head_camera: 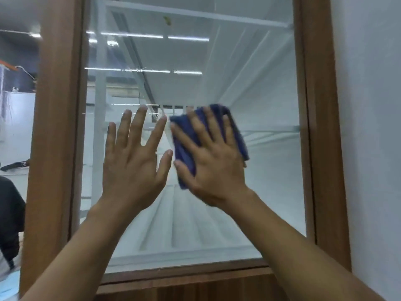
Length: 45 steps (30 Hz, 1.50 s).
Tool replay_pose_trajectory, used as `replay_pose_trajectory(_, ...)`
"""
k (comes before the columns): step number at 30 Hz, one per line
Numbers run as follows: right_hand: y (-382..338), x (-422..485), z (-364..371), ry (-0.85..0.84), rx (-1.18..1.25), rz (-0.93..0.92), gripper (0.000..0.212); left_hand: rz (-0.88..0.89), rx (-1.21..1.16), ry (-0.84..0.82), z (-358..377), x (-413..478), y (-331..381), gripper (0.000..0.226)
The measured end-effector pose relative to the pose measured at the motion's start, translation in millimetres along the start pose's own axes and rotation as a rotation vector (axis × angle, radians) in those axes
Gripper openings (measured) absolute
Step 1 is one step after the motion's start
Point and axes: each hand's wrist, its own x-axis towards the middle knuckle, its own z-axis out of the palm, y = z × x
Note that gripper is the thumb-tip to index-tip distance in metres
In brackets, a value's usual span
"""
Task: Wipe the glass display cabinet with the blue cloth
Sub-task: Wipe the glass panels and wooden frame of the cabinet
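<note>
While the right hand [213, 161] presses the blue cloth [188, 146] flat against the glass pane [217, 72] of the display cabinet, the left hand [132, 161] is spread out bare just beside it, palm toward the glass. The right fingers [196, 127] are splayed open over the cloth, pinning it rather than gripping it. The left fingers [138, 122] are open too and hold nothing. I can't tell for sure if that left palm is actually touching the pane or only hovering close.

Position-wise, the cloth sits around the middle of the pane, a bit toward the right side of the wooden frame [54, 127], with folded edges poking out past the fingers at the top and on the right.

Stuff that could go sideways, as I see it:
- If the bare left hand is leaning on the glass, it'll leave fresh prints on the bit next to the cloth, so that patch would need a wipe after.
- The cloth is only held by flat pressure, so a fast stroke could let it bunch up or slide out from under the palm and drop.
- There's a small yellowish speck [167, 20] up near the top edge and some scratchy marks mid-pane; strokes that stay around the middle would miss those.
- Pushing hard with both hands on one pane seems risky for the glass.
</note>
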Motion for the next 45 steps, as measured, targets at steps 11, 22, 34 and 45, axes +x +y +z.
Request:
replay_pose_trajectory(11,-1,-40,5,0.008,0.021,0.127,0.068,-0.007,0.030,0.016,11,-65,11,0.069)
replay_pose_trajectory(22,-11,-121,7,-0.042,0.032,0.302,0.068,0.011,0.020,0.005,24,-110,24,0.069)
replay_pose_trajectory(34,37,-193,-8,-0.238,-0.034,0.449,0.075,0.046,0.018,-0.053,22,-121,21,0.070)
replay_pose_trajectory(45,65,-192,-11,-0.232,0.019,0.324,0.081,0.047,0.001,-0.078,21,-122,20,0.073)
